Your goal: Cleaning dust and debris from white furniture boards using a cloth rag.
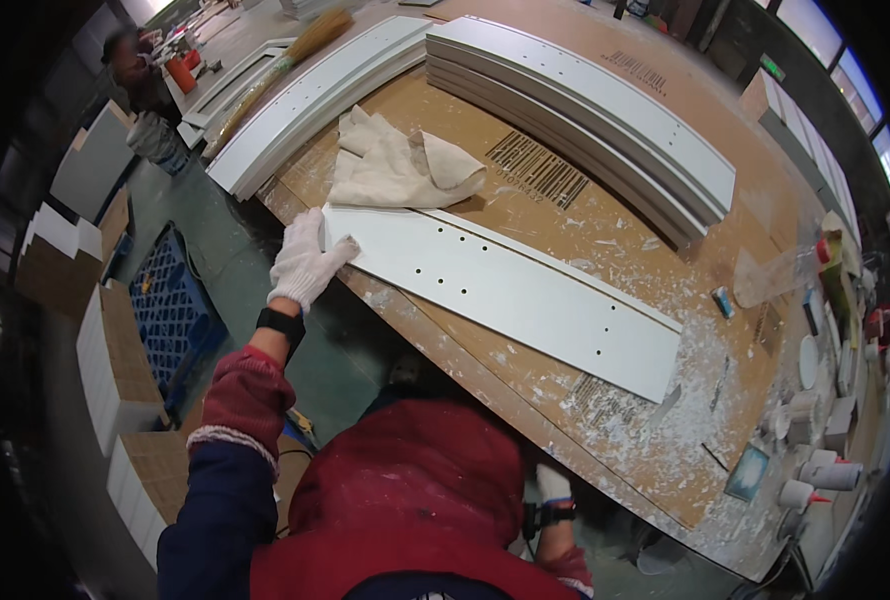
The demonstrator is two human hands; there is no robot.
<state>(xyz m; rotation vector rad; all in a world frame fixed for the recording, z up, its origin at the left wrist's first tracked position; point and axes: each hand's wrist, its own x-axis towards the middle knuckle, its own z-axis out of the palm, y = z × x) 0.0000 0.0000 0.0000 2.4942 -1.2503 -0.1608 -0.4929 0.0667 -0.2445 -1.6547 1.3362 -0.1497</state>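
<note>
A white panel [525,290] with several small dark holes lies at a slant on the cardboard-covered table. My left hand [303,262], in a white knitted glove, grips its left end, the thumb reaching over the top face. A crumpled cream cloth [405,165] lies against the panel's far left corner. Low beside my body, under the table's near edge, is my right hand [553,485], also gloved; its fingers are hidden, so what it may hold does not show.
Stacked white panels [575,90] stand at the table's back, with another stack [315,110] at far left beside a straw broom [305,50]. White crumbs litter the cardboard [525,100]. Bottles [825,475] line the right. A person [140,75] and a blue pallet [170,310] are left.
</note>
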